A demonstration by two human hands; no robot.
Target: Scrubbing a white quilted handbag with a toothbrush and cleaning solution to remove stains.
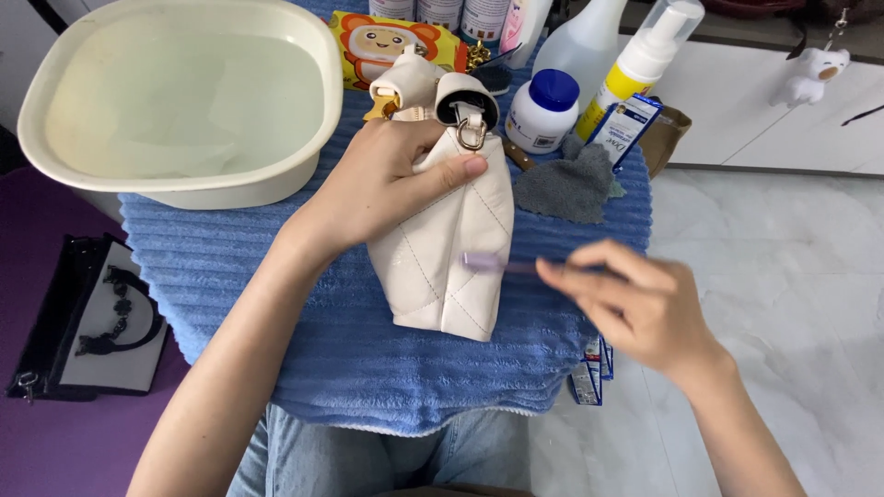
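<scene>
Nearest the camera, the person's knees in pale blue jeans (pixel 368 456) show under the near edge of a ribbed blue towel (pixel 276 267) spread over the work surface. To the near right, the right hand (pixel 635 304) pinches the end of a thin lilac-handled brush (pixel 502 265), its fingers closed on the handle; the brush is blurred, and its head lies at the right side of a small cream quilted leather bag (pixel 447 248). The bag rests in the middle of the towel, its base toward the camera and its top pointing far. The left hand (pixel 387 184) clasps the bag's upper part from the left, thumb laid across the front just below a gold ring clasp (pixel 471 136). Just right of the bag lies a crumpled grey cloth (pixel 566 184). At the near left, on the purple floor, sits a flat black and white bag (pixel 92 322). Farther left, a cream plastic basin (pixel 184 92) holding water stands on the towel. Along the far edge stand a white jar with a blue lid (pixel 543 115), a yellow and white foam pump bottle (pixel 640 64) and an orange packet with a cartoon face (pixel 387 41)
</scene>
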